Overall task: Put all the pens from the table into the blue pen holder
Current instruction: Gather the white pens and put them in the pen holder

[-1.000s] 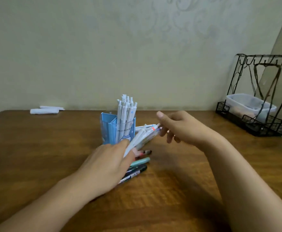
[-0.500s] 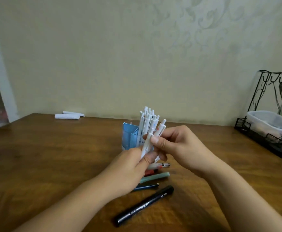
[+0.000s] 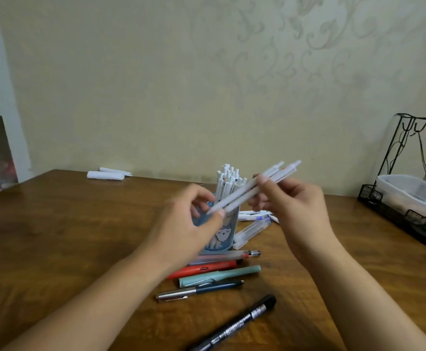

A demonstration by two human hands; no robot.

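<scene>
A small bundle of white pens [image 3: 251, 190] is held slanted in the air, just in front of the blue pen holder [image 3: 224, 233]. My right hand [image 3: 293, 206] grips the bundle near its upper end. My left hand [image 3: 184, 224] pinches the lower tips between thumb and fingers. The holder stands mid-table, partly hidden behind my left hand, with several white pens [image 3: 228, 182] upright in it. Lying loose on the table are a red pen [image 3: 207, 268], a teal pen [image 3: 219, 276], a dark blue pen [image 3: 199, 291], a black marker [image 3: 234, 325] and clear pens [image 3: 252, 229].
A black wire rack [image 3: 407, 219] holding a clear plastic tub [image 3: 409, 196] stands at the right table edge. Two white rolled items [image 3: 105, 174] lie at the back left by the wall. A white shelf [image 3: 1, 97] rises at the far left.
The bundle of white pens went from upright to slanted, its tops swung right. My right hand moved right and up with it; my left hand now only pinches the lower tips.
</scene>
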